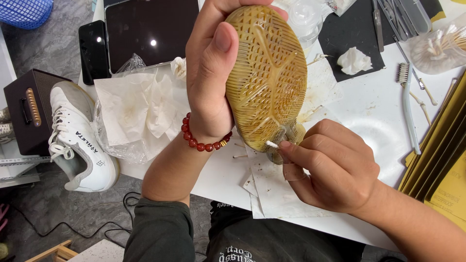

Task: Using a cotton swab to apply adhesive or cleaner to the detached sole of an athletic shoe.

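My left hand (208, 77) grips a shoe turned sole-up; its yellowed rubber sole (267, 77) with a grooved tread faces me. A red bead bracelet (201, 140) circles that wrist. My right hand (330, 167) pinches a cotton swab (272, 144), whose white tip touches the heel end of the sole. Both hands hover over a white table (383, 121) covered with stained paper sheets (276, 189).
A matching white sneaker (77, 136) lies on the floor at left beside a dark box (29, 109). Crumpled tissues (136, 106), a tablet (145, 31), a phone (93, 51), a toothbrush (407, 104), used swabs, a bag of swabs (437, 48) and yellow sandpaper sheets (444, 160) surround the work spot.
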